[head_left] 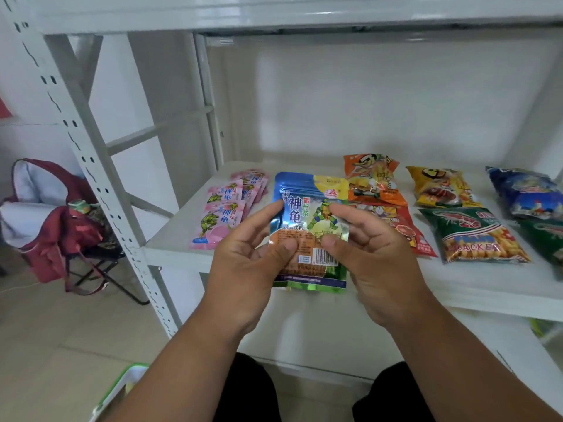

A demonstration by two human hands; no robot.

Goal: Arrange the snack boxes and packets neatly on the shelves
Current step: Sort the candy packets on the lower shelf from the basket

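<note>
Both my hands hold the blue packet [309, 229] up over the shelf's [475, 287] near edge, long axis running near to far, label up. Left hand [243, 263] pinches its left side, thumb on the front; right hand [374, 257] pinches the right side, fingers curled behind. Equal reach, palms facing in. Just beyond and left lie the pink packets [225, 208]; I'd judge the free gap beside them is the target. Orange bag [371, 181] lies farther right.
</note>
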